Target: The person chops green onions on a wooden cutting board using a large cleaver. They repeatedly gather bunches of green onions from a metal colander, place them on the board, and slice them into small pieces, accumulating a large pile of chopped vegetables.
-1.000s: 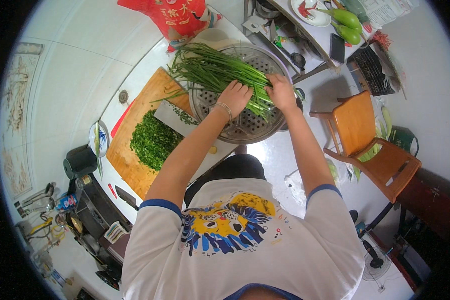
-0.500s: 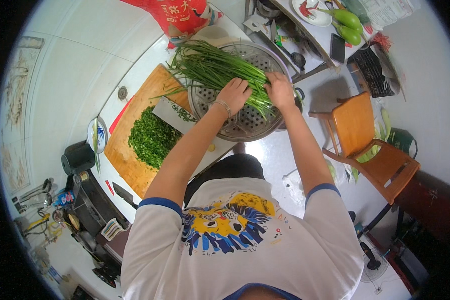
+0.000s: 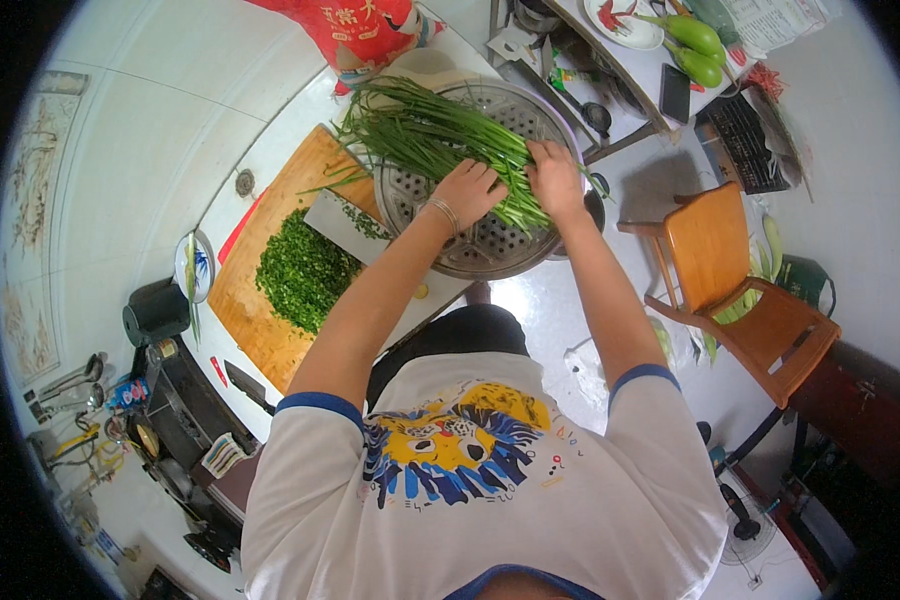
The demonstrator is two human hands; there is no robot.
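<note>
A bundle of long garlic chives [image 3: 420, 130] lies across a round perforated metal steamer tray [image 3: 402, 205], pale stem ends to the right and leafy tips to the far left. My left hand [image 3: 468, 192] is closed on the near side of the stems. On their right end, my right hand [image 3: 556, 182] has its fingers curled round the stems. Some fingertips are hidden among the chives. Left of the tray, a wooden cutting board [image 3: 232, 295] bears a heap of chopped chives [image 3: 305, 270] and a broad cleaver blade [image 3: 342, 228] with green bits stuck on it.
A red printed bag [image 3: 365, 35] stands behind the tray. A small dark knife [image 3: 248, 385] lies near the board's front corner, and a plate [image 3: 202, 265] sits at its left. To the right are a wooden chair [image 3: 710, 245] and a side table with green eggplants [image 3: 695, 38] and a phone [image 3: 675, 95].
Both hands have shifted very slightly along the stems, the right one a little to the left and away from me. The chives have hardly moved.
</note>
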